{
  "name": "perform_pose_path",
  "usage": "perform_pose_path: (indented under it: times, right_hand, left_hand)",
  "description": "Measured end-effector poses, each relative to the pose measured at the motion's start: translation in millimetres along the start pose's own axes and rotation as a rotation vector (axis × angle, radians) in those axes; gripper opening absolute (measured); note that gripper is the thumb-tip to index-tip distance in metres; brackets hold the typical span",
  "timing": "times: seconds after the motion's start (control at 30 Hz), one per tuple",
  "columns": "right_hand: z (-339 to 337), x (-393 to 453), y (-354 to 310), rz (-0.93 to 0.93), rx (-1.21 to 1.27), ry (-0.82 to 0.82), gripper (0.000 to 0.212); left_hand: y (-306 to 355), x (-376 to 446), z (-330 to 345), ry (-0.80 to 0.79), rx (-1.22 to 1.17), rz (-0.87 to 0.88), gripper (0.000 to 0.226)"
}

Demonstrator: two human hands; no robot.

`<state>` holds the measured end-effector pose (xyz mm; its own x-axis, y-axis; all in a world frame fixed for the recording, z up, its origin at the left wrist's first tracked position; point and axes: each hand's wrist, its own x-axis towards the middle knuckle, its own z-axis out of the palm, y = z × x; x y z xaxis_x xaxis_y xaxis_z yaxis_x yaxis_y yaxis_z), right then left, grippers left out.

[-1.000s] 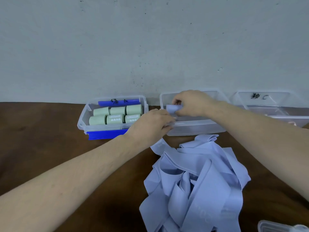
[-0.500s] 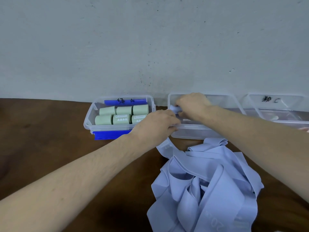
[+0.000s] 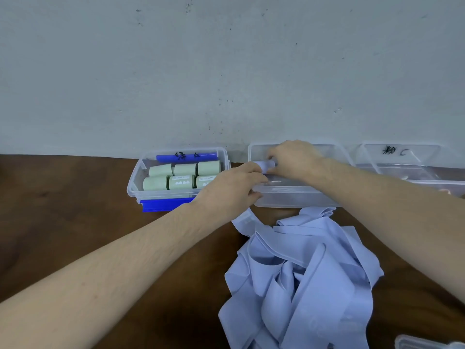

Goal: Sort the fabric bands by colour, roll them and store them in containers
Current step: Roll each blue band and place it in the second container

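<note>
A rolled light-blue band (image 3: 264, 164) sits inside the middle clear container (image 3: 297, 197), held there by the curled fingers of my right hand (image 3: 294, 158). My left hand (image 3: 231, 188) grips that container's near left rim. A loose heap of light-blue bands (image 3: 299, 278) lies on the brown table in front of the container. Further left, a clear container with blue clips (image 3: 141, 177) holds several rolled green bands (image 3: 181, 176).
A third clear container (image 3: 415, 172) marked with black writing stands at the right against the grey wall. A clear lid corner (image 3: 425, 343) shows at the bottom right. Bare brown table (image 3: 63, 210) stretches to the left.
My right hand has lowered the blue roll deeper into the middle container. My left hand stays at the container's rim. The view has shifted slightly left.
</note>
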<state>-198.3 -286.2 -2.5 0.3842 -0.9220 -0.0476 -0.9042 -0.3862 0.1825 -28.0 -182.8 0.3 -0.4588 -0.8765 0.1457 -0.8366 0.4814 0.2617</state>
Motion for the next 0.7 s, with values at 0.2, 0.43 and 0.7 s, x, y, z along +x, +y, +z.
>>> perform_pose_path:
  times: [0.2, 0.43, 0.7]
  right_hand:
    - [-19.1, -52.5, 13.6, -0.018, 0.158, 0.189, 0.025]
    - [-30.7, -129.1, 14.1, -0.088, 0.236, 0.262, 0.019]
    - [-8.2, -173.5, 3.5, -0.207, 0.337, 0.11, 0.028]
  left_hand:
    - [12.4, -23.7, -3.0, 0.167, -0.04, 0.07, 0.028]
    - [43.6, -60.2, 13.4, 0.21, -0.126, 0.162, 0.022]
    - [42.7, -77.8, 34.5, 0.118, -0.333, -0.355, 0.026]
